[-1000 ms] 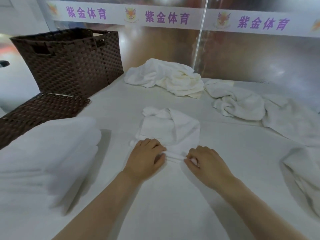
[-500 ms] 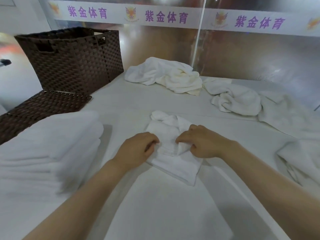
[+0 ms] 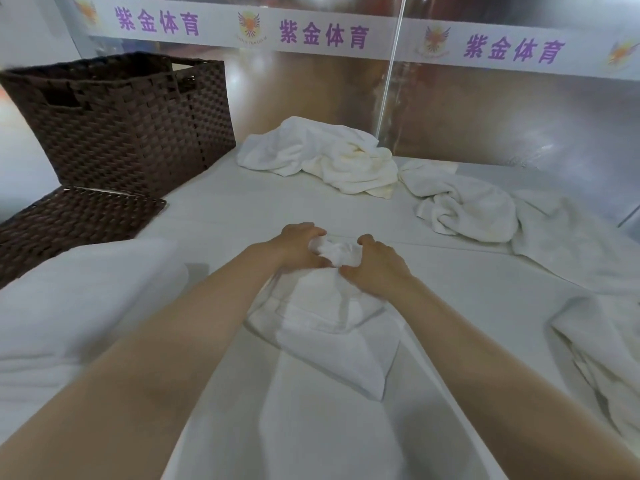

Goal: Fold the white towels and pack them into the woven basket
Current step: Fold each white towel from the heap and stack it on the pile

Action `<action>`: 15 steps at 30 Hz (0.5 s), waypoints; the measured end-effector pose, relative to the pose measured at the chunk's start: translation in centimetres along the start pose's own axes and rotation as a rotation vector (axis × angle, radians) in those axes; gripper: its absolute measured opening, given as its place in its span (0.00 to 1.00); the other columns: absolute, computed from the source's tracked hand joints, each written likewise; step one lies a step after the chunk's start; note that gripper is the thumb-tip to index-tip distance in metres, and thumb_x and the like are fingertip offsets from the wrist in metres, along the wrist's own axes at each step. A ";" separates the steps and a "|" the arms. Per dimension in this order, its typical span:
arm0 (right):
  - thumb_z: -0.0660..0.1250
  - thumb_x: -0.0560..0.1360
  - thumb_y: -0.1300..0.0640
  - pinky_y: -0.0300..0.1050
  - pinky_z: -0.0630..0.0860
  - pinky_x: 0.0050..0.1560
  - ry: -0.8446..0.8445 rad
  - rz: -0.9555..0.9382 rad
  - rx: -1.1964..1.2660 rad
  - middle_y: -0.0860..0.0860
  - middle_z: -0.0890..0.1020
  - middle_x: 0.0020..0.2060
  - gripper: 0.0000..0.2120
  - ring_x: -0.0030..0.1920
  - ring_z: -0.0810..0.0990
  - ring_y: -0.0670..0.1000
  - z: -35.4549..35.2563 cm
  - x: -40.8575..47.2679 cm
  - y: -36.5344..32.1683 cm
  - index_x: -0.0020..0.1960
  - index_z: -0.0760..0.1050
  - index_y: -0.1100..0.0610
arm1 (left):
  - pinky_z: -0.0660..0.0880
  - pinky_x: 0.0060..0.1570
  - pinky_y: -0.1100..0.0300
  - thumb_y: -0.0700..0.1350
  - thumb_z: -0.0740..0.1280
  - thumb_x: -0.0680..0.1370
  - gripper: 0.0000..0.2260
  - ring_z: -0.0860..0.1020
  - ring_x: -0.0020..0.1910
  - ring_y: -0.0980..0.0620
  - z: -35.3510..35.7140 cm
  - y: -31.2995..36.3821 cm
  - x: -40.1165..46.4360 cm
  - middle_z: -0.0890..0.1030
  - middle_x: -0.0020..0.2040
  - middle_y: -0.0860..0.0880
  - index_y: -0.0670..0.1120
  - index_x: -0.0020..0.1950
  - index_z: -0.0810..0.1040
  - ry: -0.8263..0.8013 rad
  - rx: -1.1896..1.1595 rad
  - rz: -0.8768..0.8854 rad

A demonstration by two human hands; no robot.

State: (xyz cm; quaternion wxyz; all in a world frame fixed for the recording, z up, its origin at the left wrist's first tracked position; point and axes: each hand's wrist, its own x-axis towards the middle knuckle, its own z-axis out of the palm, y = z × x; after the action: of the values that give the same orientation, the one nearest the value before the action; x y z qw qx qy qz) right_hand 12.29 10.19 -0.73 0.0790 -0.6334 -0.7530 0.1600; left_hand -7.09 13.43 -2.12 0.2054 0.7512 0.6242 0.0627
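A small white towel (image 3: 329, 327) lies partly folded in the middle of the white table. My left hand (image 3: 299, 245) and my right hand (image 3: 377, 268) both grip its bunched far end, fingers curled into the cloth. The dark brown woven basket (image 3: 131, 133) stands at the back left, its inside hidden from here. Its flat woven lid (image 3: 69, 223) lies in front of it. A stack of folded white towels (image 3: 79, 306) sits at the near left.
Crumpled white towels lie at the back centre (image 3: 322, 157), at the back right (image 3: 467, 209) and at the right edge (image 3: 602, 348). A reflective panel with a banner of purple characters (image 3: 325, 38) closes off the far side of the table (image 3: 242, 202).
Both hands moved away from me, from the towel's near edge to its far end. The near part now lies folded over itself.
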 end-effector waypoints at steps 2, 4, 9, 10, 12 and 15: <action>0.65 0.75 0.52 0.48 0.74 0.46 0.033 -0.001 -0.012 0.54 0.79 0.54 0.20 0.53 0.78 0.57 -0.5 0.4 -0.3 0.64 0.69 0.56 | 0.55 0.75 0.49 0.62 0.69 0.74 0.36 0.53 0.78 0.46 -0.1 0.8 0.0 0.57 0.79 0.50 0.52 0.78 0.61 -0.068 0.045 0.051; 0.62 0.75 0.58 0.45 0.72 0.42 0.087 -0.004 0.005 0.54 0.81 0.52 0.15 0.49 0.79 0.56 -1.4 0.5 -0.5 0.61 0.73 0.55 | 0.58 0.73 0.48 0.61 0.68 0.74 0.29 0.57 0.77 0.46 0.0 1.2 -0.1 0.63 0.76 0.51 0.53 0.72 0.69 -0.017 0.192 0.117; 0.57 0.74 0.63 0.44 0.74 0.37 0.176 -0.090 0.113 0.50 0.82 0.46 0.17 0.43 0.78 0.52 -4.3 -1.2 -0.2 0.55 0.78 0.50 | 0.66 0.63 0.50 0.45 0.64 0.77 0.04 0.77 0.43 0.50 -0.5 0.8 -1.5 0.79 0.40 0.53 0.48 0.45 0.77 0.453 0.255 0.350; 0.56 0.74 0.64 0.44 0.74 0.36 0.182 -0.129 0.113 0.49 0.81 0.45 0.17 0.42 0.78 0.52 -4.7 -2.1 -0.1 0.56 0.78 0.50 | 0.69 0.58 0.53 0.45 0.63 0.78 0.04 0.77 0.40 0.49 -0.7 0.8 -2.2 0.80 0.39 0.53 0.48 0.45 0.77 0.524 0.244 0.392; 0.57 0.75 0.64 0.43 0.71 0.36 0.177 -0.231 0.091 0.48 0.81 0.46 0.18 0.42 0.77 0.50 -5.2 -4.4 0.4 0.59 0.77 0.50 | 0.69 0.45 0.56 0.46 0.62 0.78 0.05 0.75 0.36 0.50 -0.5 0.6 -4.5 0.79 0.39 0.53 0.48 0.47 0.77 0.603 0.238 0.452; 0.57 0.76 0.65 0.43 0.71 0.45 0.052 -0.391 0.050 0.44 0.80 0.54 0.21 0.48 0.77 0.50 -4.0 -8.0 1.4 0.64 0.72 0.46 | 0.70 0.41 0.55 0.48 0.61 0.77 0.07 0.74 0.39 0.50 1.4 -0.5 -8.2 0.79 0.44 0.52 0.48 0.49 0.77 0.555 0.264 0.549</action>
State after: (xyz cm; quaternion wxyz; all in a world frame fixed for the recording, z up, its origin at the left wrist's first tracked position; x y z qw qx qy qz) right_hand 16.32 3.09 3.19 0.1436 -0.4769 -0.8551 0.1439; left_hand -8.82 5.26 -2.20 -0.0933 0.8643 0.4350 0.2346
